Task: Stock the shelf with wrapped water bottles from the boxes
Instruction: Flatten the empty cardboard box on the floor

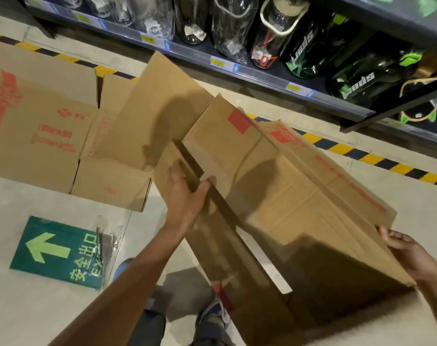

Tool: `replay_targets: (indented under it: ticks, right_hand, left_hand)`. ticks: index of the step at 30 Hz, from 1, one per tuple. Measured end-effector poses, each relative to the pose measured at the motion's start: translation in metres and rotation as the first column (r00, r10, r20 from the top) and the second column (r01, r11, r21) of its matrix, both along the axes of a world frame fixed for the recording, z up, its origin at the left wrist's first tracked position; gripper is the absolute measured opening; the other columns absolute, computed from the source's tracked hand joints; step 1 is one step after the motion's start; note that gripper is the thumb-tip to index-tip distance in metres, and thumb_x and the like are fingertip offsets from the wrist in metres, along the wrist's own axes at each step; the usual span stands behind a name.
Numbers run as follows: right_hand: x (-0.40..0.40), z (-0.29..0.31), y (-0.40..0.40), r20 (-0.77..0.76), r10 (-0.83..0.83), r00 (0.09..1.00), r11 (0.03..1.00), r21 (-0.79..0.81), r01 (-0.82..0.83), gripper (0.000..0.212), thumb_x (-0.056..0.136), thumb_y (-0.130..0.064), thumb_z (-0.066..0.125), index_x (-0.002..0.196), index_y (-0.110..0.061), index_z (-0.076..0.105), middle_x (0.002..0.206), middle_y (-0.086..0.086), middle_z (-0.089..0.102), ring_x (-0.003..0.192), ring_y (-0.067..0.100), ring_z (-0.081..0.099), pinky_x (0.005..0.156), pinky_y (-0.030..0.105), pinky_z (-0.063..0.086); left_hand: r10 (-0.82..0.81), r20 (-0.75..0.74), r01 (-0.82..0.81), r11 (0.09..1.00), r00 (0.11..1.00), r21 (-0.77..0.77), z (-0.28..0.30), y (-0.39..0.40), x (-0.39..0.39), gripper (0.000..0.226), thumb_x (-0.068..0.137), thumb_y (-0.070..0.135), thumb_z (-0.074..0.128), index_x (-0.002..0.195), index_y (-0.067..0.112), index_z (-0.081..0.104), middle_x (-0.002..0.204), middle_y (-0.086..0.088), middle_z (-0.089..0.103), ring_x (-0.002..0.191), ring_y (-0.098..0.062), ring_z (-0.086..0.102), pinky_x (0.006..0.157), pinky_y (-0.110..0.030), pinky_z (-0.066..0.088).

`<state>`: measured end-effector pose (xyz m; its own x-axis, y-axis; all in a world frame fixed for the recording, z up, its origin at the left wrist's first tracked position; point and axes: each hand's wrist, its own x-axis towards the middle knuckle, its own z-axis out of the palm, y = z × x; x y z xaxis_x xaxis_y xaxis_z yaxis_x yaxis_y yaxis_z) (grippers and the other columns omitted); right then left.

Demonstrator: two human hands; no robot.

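Note:
A large brown cardboard box (299, 196) with red print is tilted in front of me, held off the floor between both hands. My left hand (185, 193) grips the edge of its left flap, thumb over the rim. On the box's near right corner my right hand (404, 250) curls its fingers round the cardboard edge. No bottles show inside this box. Along the top runs the dark shelf (237, 71), holding wrapped bottles: clear ones (157, 18) on the left, dark green ones (357, 81) on the right.
Another open cardboard box (43, 126) lies on the pale floor at the left, flaps up. A green exit arrow sticker (60, 253) marks the floor. Yellow-black hazard tape (377, 158) runs under the shelf. My shoes (212, 318) are at the bottom.

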<state>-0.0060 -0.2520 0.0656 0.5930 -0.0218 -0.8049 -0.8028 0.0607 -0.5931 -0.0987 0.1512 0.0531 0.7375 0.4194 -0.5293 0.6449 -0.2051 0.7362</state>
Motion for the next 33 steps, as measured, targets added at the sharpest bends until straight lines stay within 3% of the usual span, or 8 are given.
replay_targets:
  ticks: [3, 7, 12, 15, 19, 22, 29, 33]
  right_hand:
    - [-0.084, 0.01, -0.023, 0.084, 0.223, 0.971, 0.967, -0.142, -0.21, 0.032, 0.092, -0.012, 0.052, 0.11, 0.012, 0.063, 0.118, 0.03, 0.057, 0.117, 0.026, 0.056, 0.1, 0.029, 0.044]
    - [-0.101, 0.0, -0.022, -0.048, -0.049, 0.998, 0.98, -0.197, 0.039, 0.008, 0.073, -0.036, 0.073, 0.071, -0.028, 0.075, 0.071, -0.005, 0.071, 0.063, 0.003, 0.067, 0.065, 0.023, 0.055]
    - [-0.091, 0.028, -0.003, 0.006, -0.083, 0.997, 0.989, -0.126, 0.083, 0.035, 0.079, -0.009, 0.056, 0.047, -0.015, 0.069, 0.052, -0.006, 0.063, 0.049, -0.002, 0.06, 0.053, 0.008, 0.049]
    - [-0.089, 0.025, 0.032, 0.093, -0.086, 0.992, 0.995, -0.034, 0.089, 0.047, 0.08, -0.008, 0.043, 0.039, -0.014, 0.066, 0.048, -0.009, 0.062, 0.049, -0.004, 0.061, 0.052, 0.008, 0.049]
    - [-0.091, 0.009, 0.034, 0.144, -0.116, 0.983, 0.993, -0.007, 0.118, 0.008, 0.056, -0.015, 0.078, 0.06, -0.012, 0.072, 0.07, -0.005, 0.073, 0.071, 0.001, 0.069, 0.067, 0.015, 0.055]
    - [-0.09, 0.006, 0.037, 0.149, -0.102, 0.984, 0.989, -0.094, 0.117, 0.027, 0.06, -0.01, 0.082, 0.049, -0.019, 0.06, 0.058, -0.009, 0.065, 0.064, -0.001, 0.066, 0.068, 0.01, 0.053]
    - [-0.095, 0.02, 0.05, 0.194, 0.017, 0.981, 0.968, -0.249, 0.032, 0.075, 0.047, -0.048, 0.09, 0.098, -0.004, 0.058, 0.089, 0.009, 0.064, 0.088, 0.016, 0.061, 0.087, 0.027, 0.047]
    - [-0.087, 0.031, 0.067, 0.233, 0.166, 0.958, 0.907, -0.418, -0.056, 0.048, 0.069, -0.015, 0.08, 0.102, 0.009, 0.055, 0.091, 0.009, 0.063, 0.08, 0.008, 0.061, 0.077, 0.022, 0.046]
  left_hand:
    - [0.172, 0.107, -0.144, 0.963, 0.979, -0.228, 0.007, 0.046, -0.021, 0.054, 0.086, 0.001, 0.054, 0.137, 0.014, 0.04, 0.119, -0.009, 0.061, 0.095, -0.019, 0.062, 0.074, -0.023, 0.054]
    - [0.399, -0.128, -0.414, 0.81, 0.908, -0.415, -0.001, 0.098, -0.048, 0.053, 0.087, -0.015, 0.047, 0.127, 0.02, 0.051, 0.087, -0.004, 0.053, 0.065, -0.007, 0.059, 0.053, -0.009, 0.047]
    - [0.186, -0.219, -0.151, 0.974, 0.958, 0.166, -0.034, 0.075, -0.036, 0.056, 0.084, 0.033, 0.068, 0.132, 0.017, 0.044, 0.12, -0.016, 0.053, 0.107, -0.037, 0.055, 0.088, -0.049, 0.049]
    - [-0.026, -0.109, 0.007, 0.985, 0.994, -0.174, -0.014, 0.018, -0.021, 0.038, 0.087, 0.01, 0.062, 0.125, 0.012, 0.056, 0.117, -0.009, 0.059, 0.1, -0.022, 0.06, 0.092, -0.019, 0.045]
    - [0.157, -0.229, -0.275, 0.433, 0.961, -0.858, 0.018, -0.004, 0.003, 0.091, 0.073, 0.07, 0.048, 0.14, 0.009, 0.036, 0.138, -0.016, 0.049, 0.122, -0.03, 0.051, 0.108, -0.047, 0.034]
    - [0.203, -0.158, -0.214, 0.293, 0.966, -0.932, 0.027, 0.002, 0.009, 0.087, 0.065, 0.064, 0.062, 0.136, 0.016, 0.042, 0.133, -0.014, 0.055, 0.122, -0.032, 0.053, 0.103, -0.054, 0.039]
    - [0.378, -0.122, -0.342, 0.595, 0.918, -0.727, 0.038, 0.015, 0.003, 0.082, 0.044, 0.028, 0.092, 0.116, 0.003, 0.061, 0.104, -0.011, 0.071, 0.093, -0.02, 0.069, 0.069, -0.025, 0.056]
    - [0.481, 0.008, -0.418, 0.768, 0.876, -0.485, 0.055, 0.027, 0.014, 0.035, 0.069, 0.004, 0.079, 0.099, 0.009, 0.063, 0.092, -0.003, 0.071, 0.077, -0.01, 0.07, 0.059, -0.017, 0.054]
